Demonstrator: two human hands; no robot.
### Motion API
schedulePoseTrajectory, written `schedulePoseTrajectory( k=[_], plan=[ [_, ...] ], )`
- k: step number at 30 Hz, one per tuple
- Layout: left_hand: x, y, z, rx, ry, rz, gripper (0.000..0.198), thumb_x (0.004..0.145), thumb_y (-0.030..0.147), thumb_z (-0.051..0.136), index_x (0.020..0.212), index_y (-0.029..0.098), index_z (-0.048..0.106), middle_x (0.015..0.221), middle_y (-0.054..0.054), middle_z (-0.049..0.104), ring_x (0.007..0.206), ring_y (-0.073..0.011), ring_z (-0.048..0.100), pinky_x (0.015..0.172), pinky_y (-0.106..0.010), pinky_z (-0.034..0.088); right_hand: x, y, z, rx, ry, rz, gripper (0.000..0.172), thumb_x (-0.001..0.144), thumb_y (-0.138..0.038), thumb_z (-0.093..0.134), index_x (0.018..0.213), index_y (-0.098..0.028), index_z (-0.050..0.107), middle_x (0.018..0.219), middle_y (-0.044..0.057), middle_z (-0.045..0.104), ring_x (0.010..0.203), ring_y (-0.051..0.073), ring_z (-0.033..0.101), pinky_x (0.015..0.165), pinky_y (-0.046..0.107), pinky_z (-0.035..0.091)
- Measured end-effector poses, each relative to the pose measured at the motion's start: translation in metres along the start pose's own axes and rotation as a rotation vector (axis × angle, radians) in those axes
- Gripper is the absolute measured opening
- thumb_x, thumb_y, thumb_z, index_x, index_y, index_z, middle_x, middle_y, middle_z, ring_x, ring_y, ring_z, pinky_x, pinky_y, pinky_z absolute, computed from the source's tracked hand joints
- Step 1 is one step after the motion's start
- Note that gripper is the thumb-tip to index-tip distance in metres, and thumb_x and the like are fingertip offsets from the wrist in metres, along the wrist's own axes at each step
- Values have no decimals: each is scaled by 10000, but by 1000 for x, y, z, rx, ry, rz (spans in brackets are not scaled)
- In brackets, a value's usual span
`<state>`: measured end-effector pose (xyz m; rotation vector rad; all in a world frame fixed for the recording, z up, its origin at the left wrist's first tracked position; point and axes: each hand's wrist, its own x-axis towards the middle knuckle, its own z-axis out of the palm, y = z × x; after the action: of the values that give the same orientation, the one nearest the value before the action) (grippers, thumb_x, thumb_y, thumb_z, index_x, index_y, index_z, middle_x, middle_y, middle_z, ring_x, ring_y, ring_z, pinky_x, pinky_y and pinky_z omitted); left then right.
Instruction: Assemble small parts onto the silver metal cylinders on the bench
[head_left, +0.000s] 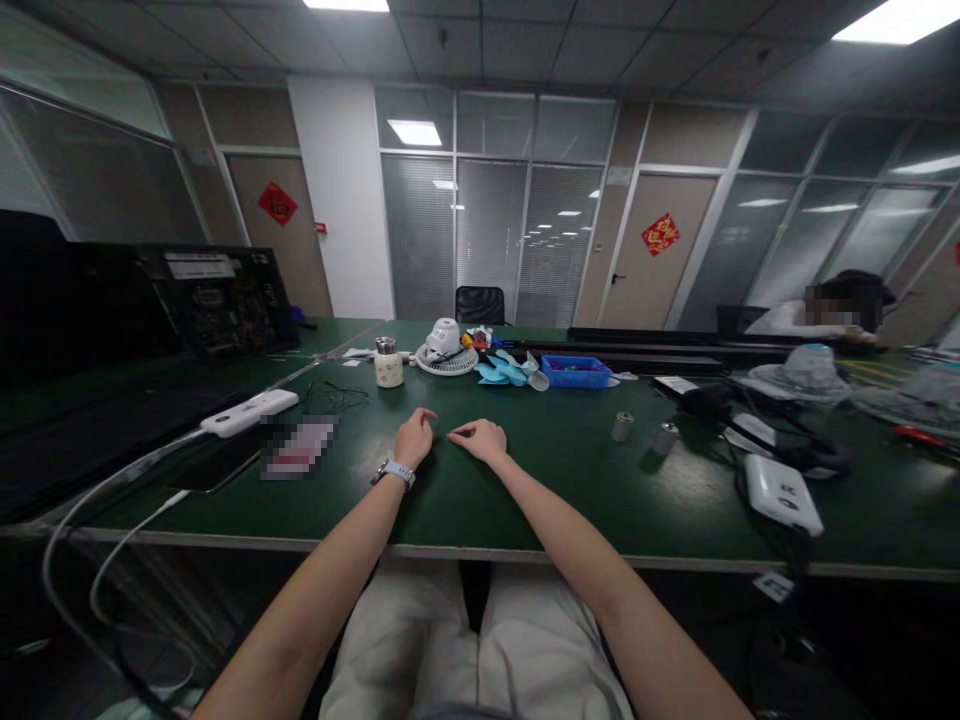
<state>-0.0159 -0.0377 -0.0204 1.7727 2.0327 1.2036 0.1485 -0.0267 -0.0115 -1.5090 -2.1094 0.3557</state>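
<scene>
My left hand [415, 437], with a watch [393, 471] on its wrist, hovers low over the green table [555, 510]. Its index finger and thumb are apart, pointing right, and nothing shows in them. Just to the right, my right hand [482, 438] has thumb and fingertips brought together toward the left hand; whatever they pinch, if anything, is too small to make out. Beyond the hands lie a white fan head on its round grille [445, 362] and light-blue fan blades [504, 369]. A cream jar [388, 370] with a metal top stands behind my left hand.
A blue basket [576, 374] holds small parts. Two metal cylinders [622, 427] stand right of my hands. A power strip [250, 413], a phone [217, 465] and a blurred pink item [300, 447] lie left. A white box [784, 493] with cables lies right. Another person [817, 310] sits far right.
</scene>
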Motion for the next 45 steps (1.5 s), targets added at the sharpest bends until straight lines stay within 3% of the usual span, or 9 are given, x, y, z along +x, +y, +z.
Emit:
schedulePoseTrajectory(
  k=[4, 7, 11, 14, 18, 29, 37, 43, 45],
  plan=[
    [-1, 2, -1, 0, -1, 7, 322, 874, 196, 340, 1022, 232, 623, 807, -41, 691, 761, -183, 630, 690, -257, 428, -4, 13, -29, -30, 45, -1, 317, 825, -537, 545, 968, -326, 734, 903, 10, 682, 793, 158, 605, 671, 237, 428],
    [-1, 2, -1, 0, -15, 2, 313, 873, 202, 351, 1022, 235, 624, 799, -38, 693, 763, -185, 631, 687, -259, 430, -14, 50, -75, -93, 297, 80, 337, 884, -478, 473, 1035, -285, 705, 896, 37, 670, 777, 164, 597, 658, 246, 424],
    [0, 1, 0, 13, -9, -14, 294, 854, 207, 389, 1020, 236, 630, 833, -41, 701, 778, -189, 635, 698, -265, 440, -36, 119, -138, -194, 709, 408, 338, 909, -407, 437, 1087, -248, 675, 917, 81, 677, 824, 215, 619, 701, 302, 441],
    [0, 1, 0, 12, -12, -25, 282, 848, 221, 408, 1016, 232, 635, 845, -45, 705, 774, -190, 639, 703, -270, 449, -52, 160, -160, -201, 800, 661, 297, 888, -372, 483, 1062, -244, 686, 934, 112, 681, 864, 255, 631, 720, 350, 460],
    [-1, 1, 0, 13, -13, -24, 274, 841, 226, 422, 1009, 230, 638, 826, -44, 704, 759, -192, 640, 703, -274, 452, -61, 183, -163, -185, 735, 797, 241, 851, -355, 547, 993, -257, 716, 962, 133, 681, 911, 295, 634, 732, 395, 479],
    [0, 1, 1, 26, -23, -20, 268, 843, 261, 421, 1010, 236, 628, 831, -47, 696, 762, -202, 636, 680, -279, 437, -58, 189, -158, -135, 752, 753, 276, 870, -392, 517, 1053, -298, 701, 1017, 124, 675, 950, 293, 629, 772, 413, 484],
    [-1, 3, -1, 23, -23, -19, 265, 836, 249, 425, 1004, 231, 629, 830, -44, 697, 761, -191, 634, 687, -271, 440, -57, 191, -157, -63, 669, 813, 285, 850, -386, 525, 1053, -296, 703, 1024, 128, 645, 962, 291, 606, 788, 409, 460],
    [-1, 3, -1, 27, -32, -17, 263, 837, 256, 431, 1007, 232, 630, 813, -37, 698, 746, -187, 635, 687, -269, 446, -67, 185, -156, -196, 1134, 797, 499, 830, -366, 524, 1306, -225, 472, 1311, 190, 428, 1177, 331, 452, 939, 500, 328],
    [-2, 4, -2, 31, -33, -13, 265, 833, 249, 432, 1008, 230, 630, 806, -37, 696, 741, -185, 635, 684, -268, 446, -69, 191, -154, -190, 1130, 911, 620, 774, -351, 601, 1334, -177, 399, 1335, 229, 394, 1213, 355, 405, 955, 517, 301]
  ],
)
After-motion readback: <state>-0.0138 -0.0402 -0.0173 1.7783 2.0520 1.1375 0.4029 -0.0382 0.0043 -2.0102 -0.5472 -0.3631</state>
